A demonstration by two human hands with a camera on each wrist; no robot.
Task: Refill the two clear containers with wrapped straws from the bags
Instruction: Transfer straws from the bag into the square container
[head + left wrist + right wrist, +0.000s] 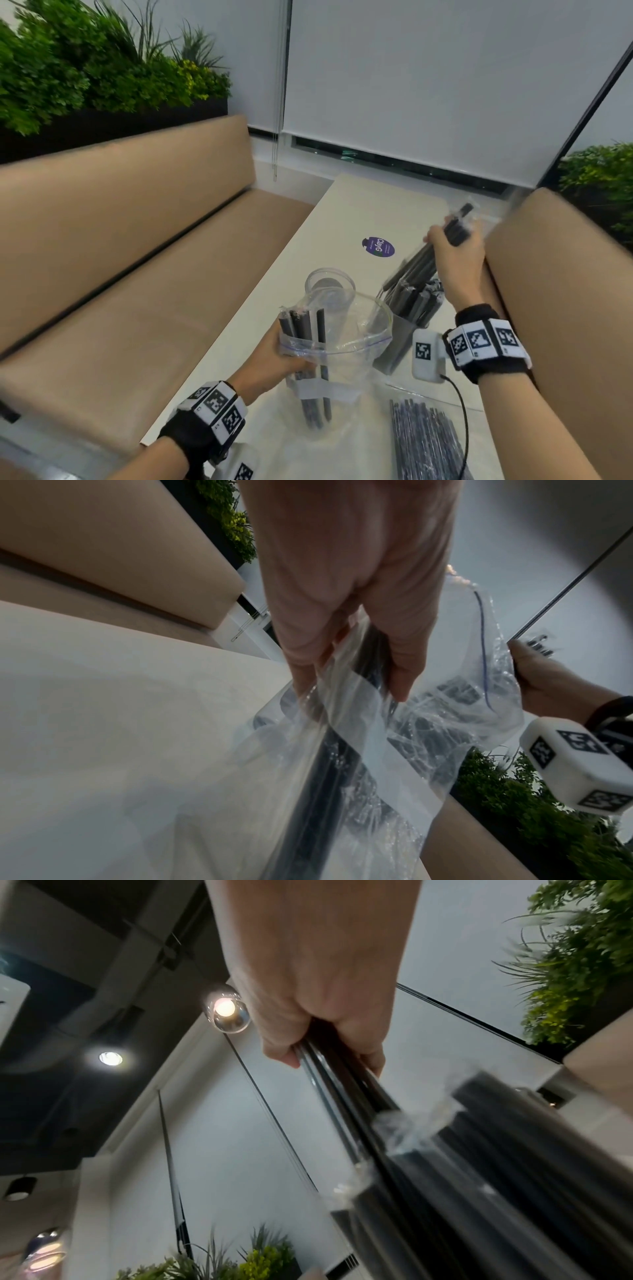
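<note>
My left hand (287, 358) grips the mouth side of a clear zip bag (342, 363), pinching a few black wrapped straws (301, 325) that stand in it; the left wrist view shows the fingers (301, 669) curled round plastic and straws. My right hand (448, 246) holds a bundle of black wrapped straws (419, 263) slanted over the right clear container (399, 330), whose top is crowded with straws. The bundle's lower ends reach in among those straws. An empty clear container (330, 286) stands just behind the bag. In the right wrist view my right hand (339, 1061) wraps the bundle (359, 1085).
A second bag of straws (424, 442) lies flat on the white table (359, 212) near its front right. A purple sticker (378, 246) is on the tabletop. Tan bench seats flank the table left (120, 274) and right (565, 308). Plants and a window blind stand behind.
</note>
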